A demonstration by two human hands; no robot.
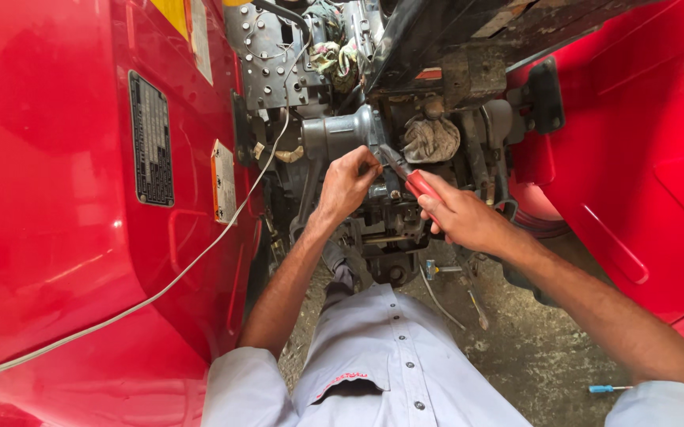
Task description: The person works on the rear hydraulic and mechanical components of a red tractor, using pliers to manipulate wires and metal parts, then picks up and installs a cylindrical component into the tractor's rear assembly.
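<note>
My right hand (pixel 460 217) grips the red handles of a pair of pliers (pixel 414 182), whose dark jaws point up and left at the grey metal housing (pixel 340 133) between the two red fenders. My left hand (pixel 348 180) has its fingers curled on a small part at the jaws' tip, pressed against the greasy machinery (pixel 385 229) below the housing. What the fingertips pinch is hidden.
A large red fender (pixel 57 198) with a dark metal plate fills the left; another red fender (pixel 642 158) stands at right. A white cable (pixel 199 253) runs across the left fender. A dirty rag (pixel 430 138) sits behind the pliers. A blue-handled screwdriver (pixel 609 388) and small tools (pixel 445 270) lie on the concrete floor.
</note>
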